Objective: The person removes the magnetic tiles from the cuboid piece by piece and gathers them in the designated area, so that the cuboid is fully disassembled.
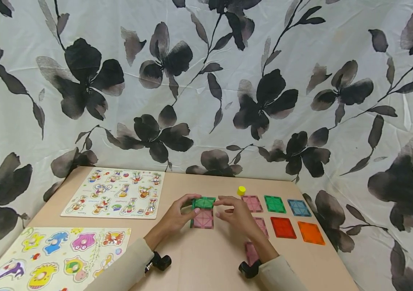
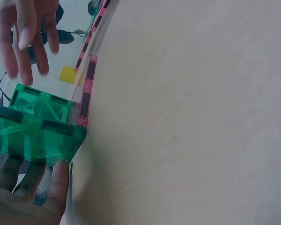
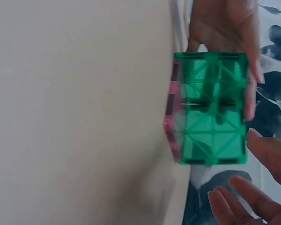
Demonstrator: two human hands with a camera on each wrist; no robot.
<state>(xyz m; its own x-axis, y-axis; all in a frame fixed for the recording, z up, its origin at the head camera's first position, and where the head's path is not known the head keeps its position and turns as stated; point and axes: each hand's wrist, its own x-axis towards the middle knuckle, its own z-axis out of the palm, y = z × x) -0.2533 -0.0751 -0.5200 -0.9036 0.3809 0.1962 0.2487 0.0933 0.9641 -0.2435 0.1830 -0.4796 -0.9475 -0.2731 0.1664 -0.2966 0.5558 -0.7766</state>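
Green see-through magnetic tiles [image 1: 203,203] stand up from a pink magnetic tile [image 1: 203,219] lying on the table. In the left wrist view two green tiles [image 2: 37,136] show, set at an angle to each other. My left hand [image 1: 175,216] holds the green tiles at their left side, thumb in front and fingers behind. My right hand [image 1: 237,214] hovers at their right, its fingers loosely bent. The right wrist view shows a gap between the right fingertips [image 3: 220,199] and the green tiles.
To the right lie pink tiles [image 1: 251,203], a green tile [image 1: 274,204], a blue tile [image 1: 299,207], a red tile [image 1: 283,227] and an orange tile [image 1: 311,233]. A yellow piece [image 1: 241,190] stands behind them. Two picture boards [image 1: 115,193] lie left. Flowered cloth [image 1: 206,89] hangs behind.
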